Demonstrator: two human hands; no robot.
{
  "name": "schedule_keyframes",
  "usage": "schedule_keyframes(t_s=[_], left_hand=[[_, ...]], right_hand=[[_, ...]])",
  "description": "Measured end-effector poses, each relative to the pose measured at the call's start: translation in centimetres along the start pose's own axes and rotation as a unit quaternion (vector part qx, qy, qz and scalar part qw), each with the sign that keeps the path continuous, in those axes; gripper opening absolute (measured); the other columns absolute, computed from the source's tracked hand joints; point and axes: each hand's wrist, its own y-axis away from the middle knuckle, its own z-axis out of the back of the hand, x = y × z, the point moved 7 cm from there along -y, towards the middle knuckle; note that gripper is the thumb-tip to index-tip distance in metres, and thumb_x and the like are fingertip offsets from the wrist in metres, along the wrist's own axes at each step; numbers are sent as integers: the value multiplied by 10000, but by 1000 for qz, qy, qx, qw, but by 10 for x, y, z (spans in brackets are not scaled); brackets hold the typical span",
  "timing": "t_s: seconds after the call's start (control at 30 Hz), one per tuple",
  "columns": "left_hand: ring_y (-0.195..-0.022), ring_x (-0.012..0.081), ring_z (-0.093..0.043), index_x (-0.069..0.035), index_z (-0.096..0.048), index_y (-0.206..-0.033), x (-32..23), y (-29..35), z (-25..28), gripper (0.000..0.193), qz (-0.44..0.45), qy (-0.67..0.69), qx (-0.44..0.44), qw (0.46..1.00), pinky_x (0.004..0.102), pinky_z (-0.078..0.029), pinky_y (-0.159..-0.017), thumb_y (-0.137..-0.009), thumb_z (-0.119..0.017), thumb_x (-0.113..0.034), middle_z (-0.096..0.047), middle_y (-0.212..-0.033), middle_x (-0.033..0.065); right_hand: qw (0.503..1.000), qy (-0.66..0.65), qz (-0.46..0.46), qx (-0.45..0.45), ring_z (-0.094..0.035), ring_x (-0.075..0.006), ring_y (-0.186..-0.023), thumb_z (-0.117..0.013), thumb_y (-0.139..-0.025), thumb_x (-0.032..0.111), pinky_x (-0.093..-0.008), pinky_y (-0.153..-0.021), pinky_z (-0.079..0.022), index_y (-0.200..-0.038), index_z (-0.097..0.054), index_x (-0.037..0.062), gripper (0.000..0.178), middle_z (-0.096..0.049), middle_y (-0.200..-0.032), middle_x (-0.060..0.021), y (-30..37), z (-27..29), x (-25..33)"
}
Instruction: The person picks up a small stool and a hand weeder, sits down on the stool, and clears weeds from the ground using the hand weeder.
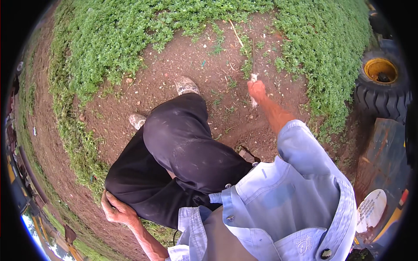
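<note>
My right hand (257,90) is closed around the pale, wrapped-looking handle of a thin-bladed hand tool (254,56). Its narrow dark blade points away from me, low over the bare soil; the exact kind of tool is hard to make out. Sparse green weeds (232,82) grow beside that hand, and a dry straw-coloured stalk (236,34) lies to the left of the blade. On the outside of my bent left knee rests my left hand (119,213), its thumb apart from the fingers and no tool in it. Some of its fingers are hidden.
Dense low green plants (335,52) border the brown soil (165,65) ahead and on the right. My legs in dark trousers (187,139) are folded in front of me. At the right stand a large tyre (383,93) with a yellow hub and a worn metal panel (379,152).
</note>
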Motion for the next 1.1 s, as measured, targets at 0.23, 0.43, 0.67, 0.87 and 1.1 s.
schedule_keyframes(t_s=[0.23, 0.43, 0.67, 0.87, 1.1], left_hand=[[-820, 280, -685, 37, -690, -1022, -12, -6, -6, 251, 9, 13, -12, 1000, 375, -534, -739, -976, -569, -178, -712, -938, 168], [-795, 275, -684, 34, -694, -1012, -9, -7, -6, 247, -5, -8, -9, 1000, 364, -532, -711, -975, -573, -179, -713, -919, 163], [-796, 282, -683, 28, -691, -1019, -5, 0, -2, 251, -4, -25, -12, 1000, 367, -530, -711, -978, -570, -188, -710, -921, 166], [-806, 277, -687, 28, -689, -1029, -3, 2, -1, 257, 9, -18, -8, 1000, 365, -534, -718, -980, -566, -193, -712, -937, 165], [-790, 266, -687, 27, -694, -1017, -9, -3, -2, 249, 13, -22, -19, 999, 365, -534, -714, -976, -576, -188, -715, -915, 157]], right_hand=[[987, -95, -99, 88, -665, -439, -831, -645, -814, 378, -503, -731, -509, -822, -638, -43, 421, -643, -773, -284, 196, -34, -55], [973, -123, -159, 109, -674, -418, -842, -673, -811, 334, -485, -743, -501, -838, -621, -46, 385, -657, -793, -270, 243, -16, -50], [973, -108, -157, -127, -660, -423, -879, -684, -812, 393, -480, -770, -506, -864, -637, -24, 423, -669, -861, -264, 15, 45, -15], [996, -22, -86, -6, -641, -458, -959, -630, -839, 427, -507, -818, -509, -912, -640, -43, 476, -663, -952, -294, 38, -4, -27], [981, -80, -150, 90, -658, -441, -906, -667, -825, 363, -504, -762, -505, -927, -622, -29, 408, -657, -859, -286, 285, -15, -82]])
